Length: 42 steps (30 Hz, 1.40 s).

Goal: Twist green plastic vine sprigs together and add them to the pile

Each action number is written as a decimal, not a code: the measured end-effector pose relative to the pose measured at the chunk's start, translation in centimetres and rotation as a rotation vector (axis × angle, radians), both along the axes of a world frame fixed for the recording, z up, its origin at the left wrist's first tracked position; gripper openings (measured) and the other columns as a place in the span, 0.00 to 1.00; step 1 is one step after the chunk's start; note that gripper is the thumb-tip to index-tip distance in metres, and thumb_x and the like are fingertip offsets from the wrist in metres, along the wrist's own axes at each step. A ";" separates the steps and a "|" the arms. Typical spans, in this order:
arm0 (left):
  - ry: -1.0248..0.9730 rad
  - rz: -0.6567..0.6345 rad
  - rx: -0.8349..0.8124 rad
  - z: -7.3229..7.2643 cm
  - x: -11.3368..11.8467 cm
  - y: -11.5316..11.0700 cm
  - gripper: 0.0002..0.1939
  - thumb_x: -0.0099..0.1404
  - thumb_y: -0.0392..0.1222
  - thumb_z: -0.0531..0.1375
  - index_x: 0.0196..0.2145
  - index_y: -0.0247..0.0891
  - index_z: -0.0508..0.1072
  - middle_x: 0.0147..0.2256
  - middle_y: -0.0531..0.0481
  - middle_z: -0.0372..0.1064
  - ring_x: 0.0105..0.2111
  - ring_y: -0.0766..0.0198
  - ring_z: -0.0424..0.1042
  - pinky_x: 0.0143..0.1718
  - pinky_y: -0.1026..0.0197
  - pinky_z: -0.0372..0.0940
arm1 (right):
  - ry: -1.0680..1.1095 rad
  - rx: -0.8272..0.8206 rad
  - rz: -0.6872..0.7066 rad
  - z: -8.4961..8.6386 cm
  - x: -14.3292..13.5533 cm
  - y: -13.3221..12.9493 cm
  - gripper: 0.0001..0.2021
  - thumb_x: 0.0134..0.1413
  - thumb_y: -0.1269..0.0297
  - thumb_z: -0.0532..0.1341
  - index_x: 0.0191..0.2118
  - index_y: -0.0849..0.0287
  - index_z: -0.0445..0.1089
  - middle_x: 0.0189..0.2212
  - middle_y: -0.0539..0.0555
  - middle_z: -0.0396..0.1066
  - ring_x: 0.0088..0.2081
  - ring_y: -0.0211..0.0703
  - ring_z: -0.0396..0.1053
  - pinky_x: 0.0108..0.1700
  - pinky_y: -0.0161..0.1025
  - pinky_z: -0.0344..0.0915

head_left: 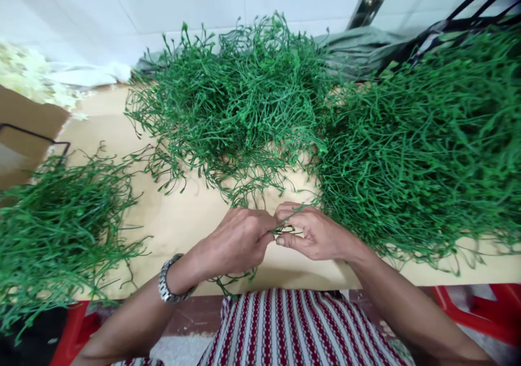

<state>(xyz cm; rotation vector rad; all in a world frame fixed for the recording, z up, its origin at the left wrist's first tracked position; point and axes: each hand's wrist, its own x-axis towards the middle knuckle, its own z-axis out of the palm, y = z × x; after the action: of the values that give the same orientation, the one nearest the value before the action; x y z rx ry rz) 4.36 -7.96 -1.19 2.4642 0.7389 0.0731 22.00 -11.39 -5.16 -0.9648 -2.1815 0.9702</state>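
The left hand and right hand meet below the frame's middle, gripping thin green stems over the tabletop. Tangled green heaps crowd the lower left, upper middle and right.

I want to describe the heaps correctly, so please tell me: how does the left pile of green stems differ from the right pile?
Size: the left pile looks smaller; the right pile covers more of the table.
Front edge: the left pile spills past it; the right pile stops short of it.
Both are tangled, thin green stems, and both run out of the picture.
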 end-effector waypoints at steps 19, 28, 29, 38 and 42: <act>-0.139 -0.126 -0.384 0.3 0.2 0.0 0.14 0.49 0.27 0.51 0.16 0.37 0.46 0.16 0.58 0.44 0.18 0.72 0.47 0.23 0.63 0.45 | 0.232 -0.053 0.099 0.1 -0.2 -0.8 0.16 0.59 0.63 0.50 0.21 0.61 0.57 0.20 0.48 0.55 0.27 0.35 0.56 0.30 0.33 0.53; -0.199 -0.141 -0.756 0.2 -0.1 0.3 0.15 0.49 0.27 0.52 0.14 0.37 0.49 0.16 0.59 0.40 0.17 0.73 0.42 0.20 0.63 0.40 | 0.348 -0.317 0.235 0.0 -0.1 -0.9 0.16 0.57 0.60 0.52 0.22 0.63 0.62 0.21 0.49 0.58 0.25 0.33 0.56 0.28 0.32 0.54; -0.216 -0.117 -0.806 0.0 -0.2 0.4 0.15 0.49 0.28 0.53 0.13 0.37 0.49 0.15 0.59 0.39 0.17 0.73 0.42 0.19 0.63 0.40 | 0.358 -0.339 0.245 0.0 0.0 -1.1 0.15 0.56 0.60 0.52 0.22 0.63 0.62 0.21 0.49 0.58 0.24 0.32 0.56 0.27 0.32 0.53; -0.410 0.205 -0.818 -0.6 -1.3 1.5 0.07 0.52 0.36 0.60 0.20 0.32 0.69 0.18 0.54 0.58 0.20 0.70 0.57 0.22 0.66 0.52 | 0.410 -0.411 -0.269 -0.2 0.3 -0.9 0.12 0.56 0.56 0.54 0.29 0.60 0.61 0.29 0.51 0.64 0.33 0.36 0.62 0.35 0.34 0.59; -0.578 0.279 -0.464 -1.1 -0.4 0.7 0.07 0.56 0.36 0.59 0.24 0.33 0.74 0.22 0.50 0.65 0.26 0.67 0.62 0.29 0.64 0.58 | 0.604 -0.467 -0.294 -0.3 -1.7 -0.5 0.13 0.57 0.54 0.53 0.30 0.59 0.59 0.34 0.53 0.65 0.38 0.38 0.64 0.39 0.36 0.61</act>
<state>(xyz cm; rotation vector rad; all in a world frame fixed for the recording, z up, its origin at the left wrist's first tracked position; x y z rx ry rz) 4.00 -7.28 -2.28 1.7579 0.7280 0.6166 20.27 -11.93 -5.49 -0.9910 -1.3030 1.4303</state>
